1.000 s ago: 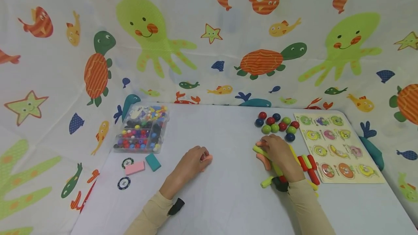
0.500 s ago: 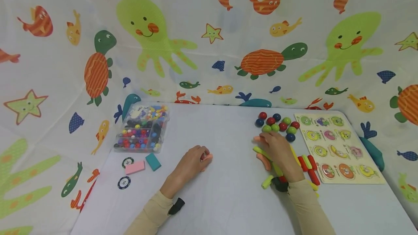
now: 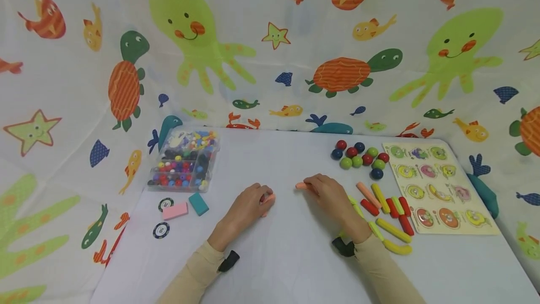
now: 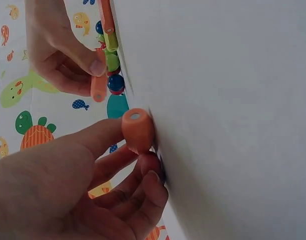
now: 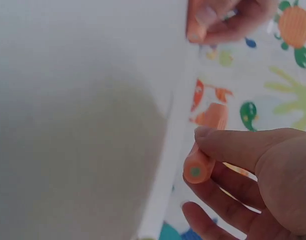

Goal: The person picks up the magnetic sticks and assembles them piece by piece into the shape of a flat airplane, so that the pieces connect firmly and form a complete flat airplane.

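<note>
My left hand [image 3: 246, 208] holds a short orange toy stick [image 4: 138, 131] with a grey dot in its end, near the table's middle. Thumb and fingers of my right hand [image 3: 333, 201] pinch another orange stick [image 3: 302, 186]; the right wrist view shows a greenish dot in the end of this orange stick [image 5: 196, 170]. The two sticks are apart, with a gap of bare table between the hands. Loose yellow [image 3: 393, 230], red [image 3: 369, 207] and orange [image 3: 368, 194] sticks lie to the right of my right hand, some partly hidden by its wrist.
Red, green and blue balls [image 3: 356, 161] cluster behind the sticks. A fruit puzzle board [image 3: 394, 149] lies at the far right. On the left are a clear bead box [image 3: 179, 188], a pink block [image 3: 175, 210], a teal block [image 3: 198, 204] and two round chips [image 3: 161, 230].
My right hand has moved left from the stick pile toward my left hand, carrying an orange stick. My left hand stays nearly in place. The head view has shifted slightly.
</note>
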A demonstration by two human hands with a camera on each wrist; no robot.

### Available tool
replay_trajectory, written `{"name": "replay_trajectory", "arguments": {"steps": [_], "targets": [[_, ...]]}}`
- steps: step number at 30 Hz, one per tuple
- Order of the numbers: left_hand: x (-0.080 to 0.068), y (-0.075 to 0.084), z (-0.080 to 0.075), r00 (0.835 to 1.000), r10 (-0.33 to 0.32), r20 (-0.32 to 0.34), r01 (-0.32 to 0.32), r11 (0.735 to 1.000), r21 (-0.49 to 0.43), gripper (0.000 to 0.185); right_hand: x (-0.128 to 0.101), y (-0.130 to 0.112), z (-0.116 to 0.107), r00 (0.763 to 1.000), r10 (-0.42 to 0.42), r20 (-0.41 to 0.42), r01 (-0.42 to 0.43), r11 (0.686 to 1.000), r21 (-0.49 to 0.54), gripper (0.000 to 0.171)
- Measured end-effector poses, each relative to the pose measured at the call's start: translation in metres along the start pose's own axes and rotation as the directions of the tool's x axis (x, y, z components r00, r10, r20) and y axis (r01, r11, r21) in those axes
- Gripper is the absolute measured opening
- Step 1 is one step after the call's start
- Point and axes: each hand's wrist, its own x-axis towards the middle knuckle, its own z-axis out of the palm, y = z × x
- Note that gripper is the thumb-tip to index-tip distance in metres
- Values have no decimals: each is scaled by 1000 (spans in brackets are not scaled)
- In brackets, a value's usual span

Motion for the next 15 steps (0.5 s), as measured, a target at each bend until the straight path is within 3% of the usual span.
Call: {"name": "replay_trajectory", "arguments": {"steps": [7, 15], "targets": [[2, 1, 0, 1000, 11, 12, -11, 1000, -3, 20, -1, -16, 14, 997, -7, 74, 8, 1000, -3, 24], [2, 1, 1, 1000, 25, 12, -25, 1000, 16, 18, 0, -25, 25, 995, -26, 97, 25, 1000, 10, 21]]}}
